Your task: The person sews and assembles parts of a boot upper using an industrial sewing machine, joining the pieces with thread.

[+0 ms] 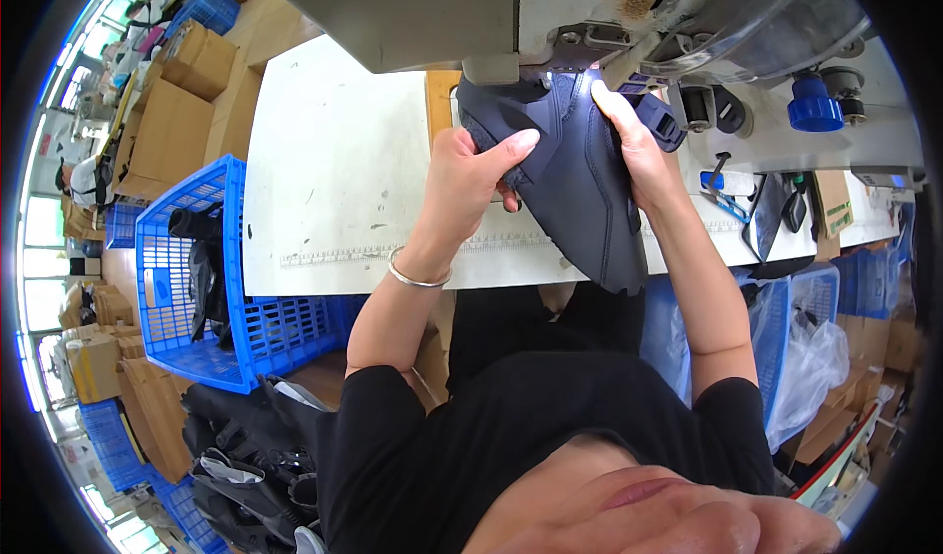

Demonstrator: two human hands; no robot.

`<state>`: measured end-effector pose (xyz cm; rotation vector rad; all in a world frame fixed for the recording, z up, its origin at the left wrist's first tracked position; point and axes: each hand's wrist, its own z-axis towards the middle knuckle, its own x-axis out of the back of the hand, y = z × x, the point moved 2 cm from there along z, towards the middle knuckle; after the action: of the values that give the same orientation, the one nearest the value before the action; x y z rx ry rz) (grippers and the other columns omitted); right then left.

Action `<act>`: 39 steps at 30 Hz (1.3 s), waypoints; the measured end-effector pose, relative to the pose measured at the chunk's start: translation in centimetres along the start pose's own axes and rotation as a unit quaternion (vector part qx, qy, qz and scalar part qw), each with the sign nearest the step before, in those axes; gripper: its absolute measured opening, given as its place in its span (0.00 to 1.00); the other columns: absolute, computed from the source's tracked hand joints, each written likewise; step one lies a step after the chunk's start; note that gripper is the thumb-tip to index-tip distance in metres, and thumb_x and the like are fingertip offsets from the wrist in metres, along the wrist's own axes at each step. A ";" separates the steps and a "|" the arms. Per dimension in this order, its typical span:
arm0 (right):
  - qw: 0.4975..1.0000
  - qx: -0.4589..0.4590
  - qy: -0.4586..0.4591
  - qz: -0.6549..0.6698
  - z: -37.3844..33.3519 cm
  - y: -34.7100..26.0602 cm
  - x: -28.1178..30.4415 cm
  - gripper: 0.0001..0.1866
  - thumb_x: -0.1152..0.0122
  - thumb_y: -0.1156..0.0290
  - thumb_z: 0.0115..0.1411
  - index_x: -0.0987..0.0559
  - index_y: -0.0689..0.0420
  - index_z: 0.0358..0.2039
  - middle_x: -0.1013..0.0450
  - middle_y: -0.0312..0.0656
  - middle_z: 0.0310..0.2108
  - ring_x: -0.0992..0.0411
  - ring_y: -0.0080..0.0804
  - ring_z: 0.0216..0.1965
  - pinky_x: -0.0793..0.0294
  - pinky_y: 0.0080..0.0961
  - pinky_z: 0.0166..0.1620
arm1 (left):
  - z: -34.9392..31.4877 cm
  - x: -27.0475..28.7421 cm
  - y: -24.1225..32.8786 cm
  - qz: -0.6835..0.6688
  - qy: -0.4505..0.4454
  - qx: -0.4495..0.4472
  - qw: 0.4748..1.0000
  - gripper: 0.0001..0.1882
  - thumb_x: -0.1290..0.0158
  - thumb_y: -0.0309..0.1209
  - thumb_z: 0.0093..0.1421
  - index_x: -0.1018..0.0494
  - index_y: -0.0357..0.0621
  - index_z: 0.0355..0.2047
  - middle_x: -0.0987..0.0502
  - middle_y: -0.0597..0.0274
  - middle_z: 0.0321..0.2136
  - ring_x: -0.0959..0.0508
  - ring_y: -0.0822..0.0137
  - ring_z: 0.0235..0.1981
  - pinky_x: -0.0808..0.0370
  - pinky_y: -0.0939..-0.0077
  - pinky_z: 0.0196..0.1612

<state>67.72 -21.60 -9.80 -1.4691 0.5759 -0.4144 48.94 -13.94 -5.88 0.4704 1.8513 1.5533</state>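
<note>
Between my two hands is a dark grey shoe upper [580,186], its far end under the head of a sewing machine [442,14] where a small light shines. My left hand [476,166] grips the upper's left side, thumb on top and fingers curled beneath. On the right edge, close to the lit spot, my right hand [634,146] holds it with the index finger stretched forward. The upper's rounded near end hangs over the table's front edge. The machine head hides the needle area.
A white table [334,161] with a printed ruler strip bears the machine. Blue-handled snips [727,205] and a black phone-like slab lie at right. Left of the table stands a blue crate [246,338] with black pieces; dark uppers [255,466] are heaped below. Another blue crate [771,328] holds clear plastic.
</note>
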 end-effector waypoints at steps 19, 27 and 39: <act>0.987 -0.124 -0.047 0.092 0.9 -1.2 -0.4 0.14 0.47 0.65 0.61 0.22 0.65 0.34 0.24 0.42 0.30 0.27 0.25 0.27 0.27 0.20 0.32 | 1.8 0.1 1.3 -0.019 0.002 -0.007 1.000 0.09 0.44 0.32 0.54 0.25 0.36 0.28 0.24 0.63 0.19 0.27 0.75 0.13 0.33 0.86 0.13; 0.984 -0.097 -0.031 0.149 2.3 1.3 0.3 0.10 0.45 0.75 0.58 0.25 0.65 0.40 0.25 0.43 0.33 0.26 0.28 0.30 0.24 0.24 0.33 | 2.8 0.6 0.9 -0.007 -0.014 -0.013 1.000 0.09 0.45 0.32 0.55 0.24 0.37 0.29 0.24 0.62 0.20 0.26 0.73 0.13 0.33 0.85 0.13; 0.973 -0.005 -0.030 -0.229 -1.4 -7.5 -0.6 0.16 0.38 0.66 0.52 0.25 0.59 0.39 0.27 0.40 0.35 0.28 0.28 0.36 0.29 0.29 0.40 | 3.6 0.4 -0.2 -0.100 0.034 -0.017 0.994 0.10 0.49 0.27 0.55 0.25 0.32 0.34 0.24 0.60 0.21 0.28 0.71 0.13 0.33 0.82 0.14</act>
<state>67.02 -22.91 -2.28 -1.6166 0.1842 -0.7251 51.15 -11.12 -6.39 0.2113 1.8586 1.4773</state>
